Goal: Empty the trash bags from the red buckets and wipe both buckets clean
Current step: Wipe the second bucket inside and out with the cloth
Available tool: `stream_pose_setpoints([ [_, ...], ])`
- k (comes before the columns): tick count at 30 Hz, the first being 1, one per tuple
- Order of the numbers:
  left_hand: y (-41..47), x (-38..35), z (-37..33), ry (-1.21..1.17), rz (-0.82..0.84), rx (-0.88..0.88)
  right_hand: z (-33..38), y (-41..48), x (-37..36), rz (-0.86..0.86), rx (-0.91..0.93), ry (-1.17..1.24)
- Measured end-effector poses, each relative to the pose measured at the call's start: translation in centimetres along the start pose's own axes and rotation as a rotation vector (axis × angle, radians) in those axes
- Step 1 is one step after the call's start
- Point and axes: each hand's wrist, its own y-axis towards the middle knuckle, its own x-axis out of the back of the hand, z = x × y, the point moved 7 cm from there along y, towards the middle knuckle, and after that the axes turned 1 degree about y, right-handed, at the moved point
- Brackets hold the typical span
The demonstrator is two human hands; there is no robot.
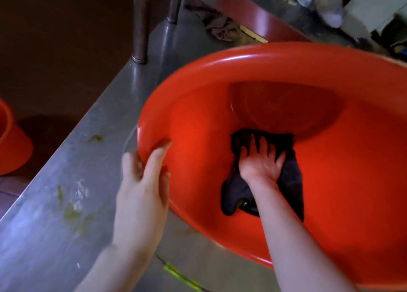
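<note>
A big red bucket (pixel 352 181) lies tilted toward me on a steel table (pixel 55 203), its mouth open to the camera. My left hand (pixel 143 181) grips its near-left rim, thumb over the edge. Inside, my right hand (pixel 261 162) presses a dark cloth (pixel 290 181) flat against the lower inner wall, fingers spread. No trash bag shows in this bucket. A second red bucket (pixel 11 146) stands on the floor at the far left, cut off by the frame edge.
Green smears and scraps (pixel 72 212) mark the steel table; a green stalk (pixel 182 276) lies near its front. A metal post (pixel 141 23) rises behind the bucket. A crumpled grey rag (pixel 220 25) lies at the back, with clutter at the top right.
</note>
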Motion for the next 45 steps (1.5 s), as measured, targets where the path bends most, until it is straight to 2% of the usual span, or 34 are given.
stream_pose_setpoints([
  [3, -1.8, -2.4, 0.3, -0.061, 0.043, 0.177, 0.0, -0.4, 0.4, 0.011, 0.006, 0.003],
  [5, -2.3, -3.0, 0.3, -0.062, 0.037, 0.246, 1.8, -2.9, 0.3, 0.012, 0.085, 0.079],
  [8, -2.4, -3.0, 0.2, -0.058, 0.022, 0.260, 5.6, -9.6, 0.0, -0.068, 0.221, 0.201],
  [10, -2.2, -2.9, 0.5, -0.068, 0.033, 0.264, 7.2, -12.7, 0.0, -0.119, 0.248, 0.269],
  [13, -2.3, -3.0, 1.0, -0.079, 0.066, 0.257, 7.0, -9.4, -0.3, -0.104, 0.220, 0.285],
  [17, -2.6, -3.0, 0.9, -0.106, 0.077, 0.216, 5.2, 0.1, 0.0, 0.041, 0.009, 0.345],
  [20, -2.7, -3.2, 0.9, -0.102, 0.070, 0.233, 5.4, 0.7, 0.0, 0.058, -0.018, 0.336],
  [25, -4.0, -3.2, 1.7, -0.137, 0.063, 0.312, 6.8, -11.0, -0.1, -0.139, 0.245, 0.263],
  [28, -4.8, -3.0, 2.0, -0.137, 0.052, 0.319, 8.0, -13.1, 0.0, -0.148, 0.327, 0.309],
  [31, -4.8, -3.0, 2.1, -0.143, 0.050, 0.298, 8.1, -6.5, 0.1, -0.082, 0.166, 0.321],
  [34, -4.7, -3.2, 1.9, -0.166, 0.067, 0.306, 8.9, -0.3, 0.9, 0.063, 0.012, 0.463],
  [36, -4.8, -3.2, 2.1, -0.154, 0.076, 0.360, 10.8, -0.4, 1.8, 0.076, 0.088, 0.486],
  [38, -4.5, -2.4, 1.8, -0.151, 0.084, 0.364, 12.3, -3.9, 2.1, 0.052, 0.243, 0.478],
  [42, -1.0, 1.5, 0.9, -0.061, 0.077, 0.213, 11.5, -14.8, 3.8, -0.040, 0.639, 0.544],
  [45, 1.9, 5.2, 0.4, 0.097, 0.118, 0.139, 9.3, -17.4, 3.7, 0.039, 0.753, 0.399],
])
